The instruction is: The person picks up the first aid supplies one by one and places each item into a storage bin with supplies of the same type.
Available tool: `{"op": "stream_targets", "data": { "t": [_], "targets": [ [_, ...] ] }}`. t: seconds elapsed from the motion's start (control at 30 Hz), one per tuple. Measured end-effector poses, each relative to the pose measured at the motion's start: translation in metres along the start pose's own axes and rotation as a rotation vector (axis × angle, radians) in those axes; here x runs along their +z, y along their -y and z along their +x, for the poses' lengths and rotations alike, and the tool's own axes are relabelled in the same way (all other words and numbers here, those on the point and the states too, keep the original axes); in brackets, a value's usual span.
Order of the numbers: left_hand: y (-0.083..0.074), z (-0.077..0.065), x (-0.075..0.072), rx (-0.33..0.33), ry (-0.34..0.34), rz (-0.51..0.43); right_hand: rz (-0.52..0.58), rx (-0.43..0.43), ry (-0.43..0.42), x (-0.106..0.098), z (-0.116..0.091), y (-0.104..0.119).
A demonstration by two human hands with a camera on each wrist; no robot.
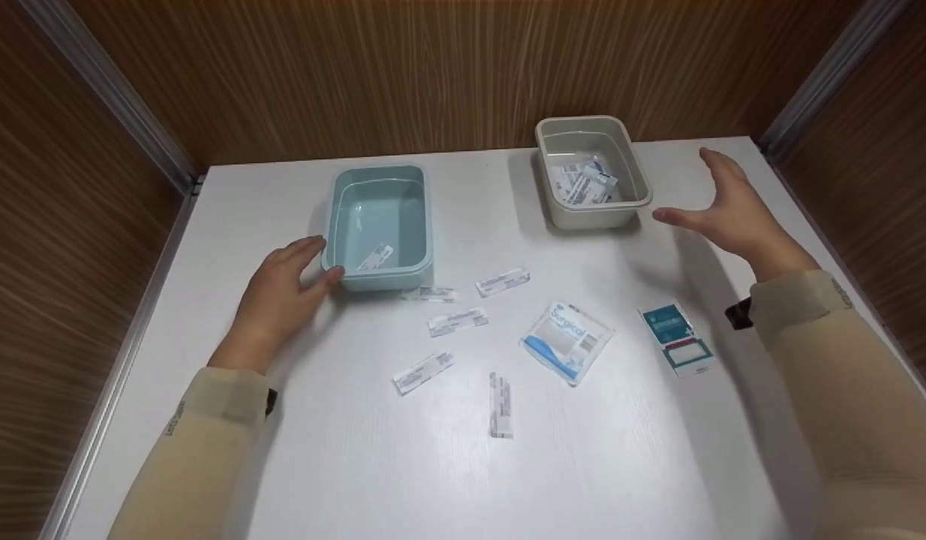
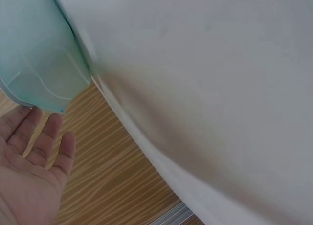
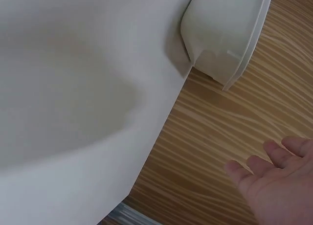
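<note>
The left hand (image 1: 277,296) is at the near left corner of the pale blue bin (image 1: 388,282), with its thumb by the front rim and the other fingers by the left side. These fingers are moderately spread and relaxed; they meet the rim but are not curled round it. The right hand (image 1: 741,217) is raised near the beige bin (image 1: 594,219), just apart from its near right corner; its thumb and fingers are spread wide and hold nothing.

Only the head view looks into the two bins. One narrow packet (image 1: 376,257) lies inside the blue one, and several small packets (image 1: 589,184) lie piled in the beige one. This view also shows five loose strips (image 1: 458,322) on the white surface (image 1: 343,480), one of them just beside the blue bin, and, more to the right, a square packet marked "Surgical" (image 1: 568,341) and a teal and white packet (image 1: 676,339).

The left wrist view gives the palm side, with fingertips at the blue rim. The right wrist view shows more clearly a gap between the right fingers and the beige bin, before the wood-grained wall (image 3: 205,132).
</note>
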State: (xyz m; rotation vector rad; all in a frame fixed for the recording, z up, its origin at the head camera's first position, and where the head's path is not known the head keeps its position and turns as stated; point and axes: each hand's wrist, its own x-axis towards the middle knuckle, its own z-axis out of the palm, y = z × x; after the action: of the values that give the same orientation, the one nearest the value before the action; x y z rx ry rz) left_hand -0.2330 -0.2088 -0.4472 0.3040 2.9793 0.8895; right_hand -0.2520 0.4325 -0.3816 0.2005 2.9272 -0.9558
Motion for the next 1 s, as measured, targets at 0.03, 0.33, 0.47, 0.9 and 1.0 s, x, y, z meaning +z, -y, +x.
{"op": "stream_targets", "data": {
  "t": [0.03, 0.33, 0.47, 0.9, 1.0],
  "targets": [
    [0.0, 0.0, 0.0, -0.001, 0.002, -0.001, 0.002, 0.003, 0.001, 0.0, -0.006, -0.003],
    [0.0, 0.005, 0.003, 0.014, -0.002, 0.002, 0.035, -0.043, 0.07, 0.011, -0.059, -0.028],
    [-0.002, 0.006, 0.001, 0.015, -0.001, -0.001, 0.05, -0.066, 0.108, 0.017, -0.08, -0.034],
    [-0.001, 0.002, -0.004, 0.001, 0.01, -0.034, -0.009, -0.118, 0.175, 0.031, -0.125, -0.034],
    [-0.001, 0.0, -0.003, -0.018, 0.023, -0.043, -0.022, -0.128, 0.191, 0.036, -0.132, -0.037]
  ]
}}
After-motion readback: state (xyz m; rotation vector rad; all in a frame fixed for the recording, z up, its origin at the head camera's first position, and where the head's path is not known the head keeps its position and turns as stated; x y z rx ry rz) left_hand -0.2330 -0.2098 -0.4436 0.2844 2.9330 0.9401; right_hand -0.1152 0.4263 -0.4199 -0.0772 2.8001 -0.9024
